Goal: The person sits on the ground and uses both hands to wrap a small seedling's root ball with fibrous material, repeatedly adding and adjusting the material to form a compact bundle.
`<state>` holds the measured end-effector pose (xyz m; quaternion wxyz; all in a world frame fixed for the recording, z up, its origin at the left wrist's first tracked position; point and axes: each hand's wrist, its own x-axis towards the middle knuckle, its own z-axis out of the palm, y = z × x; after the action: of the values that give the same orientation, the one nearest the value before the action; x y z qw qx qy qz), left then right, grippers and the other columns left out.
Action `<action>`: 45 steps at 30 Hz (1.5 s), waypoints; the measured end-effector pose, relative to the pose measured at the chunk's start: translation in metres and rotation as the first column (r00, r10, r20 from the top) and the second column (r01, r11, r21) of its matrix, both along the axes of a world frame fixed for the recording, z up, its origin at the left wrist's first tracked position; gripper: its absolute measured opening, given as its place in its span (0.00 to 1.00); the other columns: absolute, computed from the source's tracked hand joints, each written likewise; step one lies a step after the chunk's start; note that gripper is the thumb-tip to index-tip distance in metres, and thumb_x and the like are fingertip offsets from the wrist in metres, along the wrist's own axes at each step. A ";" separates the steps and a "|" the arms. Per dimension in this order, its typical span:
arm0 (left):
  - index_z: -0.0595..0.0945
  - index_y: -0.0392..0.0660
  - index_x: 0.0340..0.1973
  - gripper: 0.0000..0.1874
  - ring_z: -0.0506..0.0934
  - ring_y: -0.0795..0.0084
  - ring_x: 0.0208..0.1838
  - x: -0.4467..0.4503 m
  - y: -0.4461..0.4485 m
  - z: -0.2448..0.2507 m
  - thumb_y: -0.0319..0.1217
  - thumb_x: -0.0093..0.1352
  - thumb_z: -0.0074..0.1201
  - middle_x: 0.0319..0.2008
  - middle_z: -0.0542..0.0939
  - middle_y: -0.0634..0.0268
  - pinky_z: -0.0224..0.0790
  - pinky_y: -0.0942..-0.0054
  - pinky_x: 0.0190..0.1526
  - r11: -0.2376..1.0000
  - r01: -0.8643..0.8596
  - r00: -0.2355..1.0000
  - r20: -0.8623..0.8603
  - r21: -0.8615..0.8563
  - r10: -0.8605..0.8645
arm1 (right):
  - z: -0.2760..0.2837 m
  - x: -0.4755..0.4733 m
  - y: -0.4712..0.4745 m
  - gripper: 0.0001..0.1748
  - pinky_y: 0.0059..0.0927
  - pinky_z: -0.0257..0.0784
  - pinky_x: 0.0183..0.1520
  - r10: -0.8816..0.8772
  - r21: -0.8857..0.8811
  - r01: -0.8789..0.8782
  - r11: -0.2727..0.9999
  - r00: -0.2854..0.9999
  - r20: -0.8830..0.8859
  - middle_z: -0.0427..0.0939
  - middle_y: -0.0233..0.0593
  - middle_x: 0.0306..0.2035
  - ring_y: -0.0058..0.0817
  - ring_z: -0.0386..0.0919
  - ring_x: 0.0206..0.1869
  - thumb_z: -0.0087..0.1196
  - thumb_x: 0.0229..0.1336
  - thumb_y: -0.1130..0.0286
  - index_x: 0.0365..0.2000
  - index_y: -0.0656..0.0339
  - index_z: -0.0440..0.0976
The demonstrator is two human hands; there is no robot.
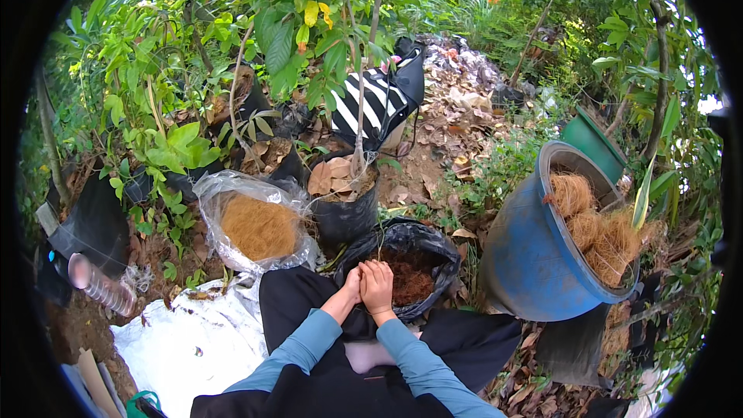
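Observation:
My left hand (352, 285) and my right hand (377, 285) are pressed together, fingers curled, in front of my lap. Whatever lies between the palms is hidden. Just beyond them an open black plastic bag (432, 239) holds dark reddish-brown fibrous material (411, 285), with the hands over its near left side. A thin pale strand (381, 239) rises behind the fingertips; whether it touches them I cannot tell. Left of the bag, a clear plastic bag (210, 194) contains fine golden-brown fibre (259, 227).
At right a blue plastic barrel (511, 255) leans over, with coconut-fibre clumps (603, 241) at its mouth. A black grow bag (348, 219) with a sapling stands ahead, before a zebra-striped bag (371, 101). White sheeting (191, 348) and a clear bottle (101, 287) lie left.

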<state>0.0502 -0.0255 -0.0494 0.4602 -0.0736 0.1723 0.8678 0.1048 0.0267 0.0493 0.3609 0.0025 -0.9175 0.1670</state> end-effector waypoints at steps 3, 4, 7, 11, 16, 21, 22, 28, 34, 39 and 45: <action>0.76 0.43 0.47 0.20 0.76 0.65 0.49 0.000 -0.002 0.000 0.42 0.74 0.33 0.45 0.78 0.58 0.71 0.68 0.53 1.000 0.003 1.000 0.001 0.018 -0.003 | 0.001 0.000 -0.001 0.13 0.46 0.64 0.59 0.020 -0.008 -0.020 1.000 1.000 -0.010 0.77 0.40 0.43 0.39 0.72 0.52 0.52 0.53 0.72 0.40 0.59 0.78; 0.76 0.44 0.47 0.20 0.76 0.65 0.49 0.000 -0.002 0.000 0.42 0.74 0.33 0.45 0.78 0.58 0.71 0.68 0.53 1.000 0.000 1.000 0.000 0.022 0.000 | 0.001 0.000 -0.002 0.13 0.46 0.64 0.60 0.028 -0.001 -0.028 1.000 1.000 -0.015 0.77 0.40 0.43 0.39 0.73 0.52 0.52 0.53 0.72 0.40 0.59 0.78; 0.76 0.44 0.47 0.20 0.76 0.65 0.50 -0.002 -0.004 0.000 0.43 0.74 0.33 0.45 0.78 0.58 0.70 0.68 0.53 0.999 -0.002 1.000 0.003 0.041 0.002 | 0.003 0.001 -0.002 0.13 0.46 0.64 0.60 0.037 -0.001 -0.037 0.999 0.999 -0.017 0.77 0.40 0.43 0.39 0.73 0.51 0.52 0.53 0.72 0.40 0.59 0.78; 0.76 0.44 0.47 0.20 0.76 0.65 0.50 -0.002 -0.004 -0.005 0.43 0.74 0.33 0.45 0.77 0.58 0.70 0.68 0.53 0.998 -0.013 1.000 0.005 0.067 0.013 | 0.005 0.002 -0.003 0.13 0.46 0.63 0.60 0.045 0.006 -0.045 0.999 0.999 -0.021 0.77 0.40 0.43 0.39 0.73 0.52 0.52 0.53 0.71 0.40 0.59 0.78; 0.76 0.44 0.47 0.21 0.76 0.65 0.50 -0.006 0.000 -0.029 0.43 0.74 0.32 0.45 0.77 0.58 0.70 0.68 0.53 0.993 -0.034 0.999 0.012 0.112 0.033 | 0.005 0.000 -0.003 0.13 0.46 0.63 0.61 0.058 0.009 -0.058 0.998 0.998 -0.013 0.77 0.39 0.44 0.38 0.72 0.52 0.52 0.54 0.71 0.41 0.59 0.78; 0.75 0.43 0.50 0.22 0.75 0.64 0.53 -0.007 0.002 -0.039 0.44 0.74 0.31 0.48 0.76 0.58 0.69 0.67 0.55 0.992 -0.081 0.996 -0.024 0.095 0.084 | 0.012 -0.002 -0.004 0.14 0.43 0.63 0.61 0.055 0.020 -0.054 0.998 0.998 -0.020 0.77 0.36 0.44 0.35 0.73 0.52 0.52 0.54 0.68 0.41 0.58 0.78; 0.75 0.43 0.51 0.22 0.74 0.64 0.54 -0.006 0.000 -0.033 0.44 0.73 0.32 0.50 0.76 0.58 0.68 0.67 0.57 0.986 -0.095 0.995 0.010 0.134 0.095 | 0.016 -0.002 -0.005 0.14 0.44 0.62 0.62 0.065 0.012 -0.065 0.998 0.998 0.013 0.77 0.36 0.44 0.35 0.73 0.52 0.52 0.54 0.68 0.42 0.58 0.78; 0.72 0.42 0.57 0.25 0.72 0.63 0.59 0.005 -0.014 0.040 0.44 0.73 0.34 0.56 0.75 0.59 0.64 0.63 0.62 0.986 -0.157 0.988 -0.001 0.051 0.157 | 0.047 0.002 0.002 0.16 0.51 0.50 0.69 0.294 -0.267 -0.238 0.934 0.936 0.195 0.75 0.42 0.50 0.44 0.67 0.61 0.50 0.58 0.71 0.48 0.57 0.75; 0.72 0.37 0.57 0.28 0.76 0.56 0.56 -0.005 -0.018 0.058 0.43 0.73 0.27 0.55 0.76 0.54 0.67 0.58 0.59 0.992 -0.127 0.992 0.005 0.014 0.127 | 0.044 0.012 0.054 0.19 0.34 0.61 0.63 0.278 -0.782 -0.100 0.615 0.956 0.097 0.70 0.48 0.56 0.40 0.68 0.61 0.45 0.66 0.70 0.55 0.66 0.68; 0.73 0.39 0.55 0.27 0.76 0.58 0.55 -0.005 -0.014 0.063 0.46 0.75 0.28 0.54 0.77 0.55 0.69 0.59 0.57 0.993 -0.105 0.991 -0.088 -0.062 0.100 | 0.032 0.021 0.073 0.21 0.31 0.64 0.60 0.340 -0.887 0.060 0.458 0.910 0.236 0.69 0.42 0.58 0.32 0.69 0.59 0.45 0.68 0.70 0.58 0.64 0.64; 0.76 0.40 0.53 0.22 0.76 0.68 0.52 -0.010 0.014 0.081 0.43 0.75 0.38 0.49 0.79 0.61 0.67 0.69 0.55 0.784 -0.419 0.878 -0.424 -0.457 0.222 | 0.026 0.014 0.056 0.26 0.33 0.51 0.68 0.441 -0.978 0.151 -0.144 0.895 0.073 0.59 0.31 0.65 0.28 0.54 0.68 0.33 0.72 0.52 0.63 0.53 0.59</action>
<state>0.0407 -0.0117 0.0316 0.2263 -0.0734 0.4708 0.8496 0.1190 0.0827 0.0748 0.0259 -0.1947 -0.5184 0.8323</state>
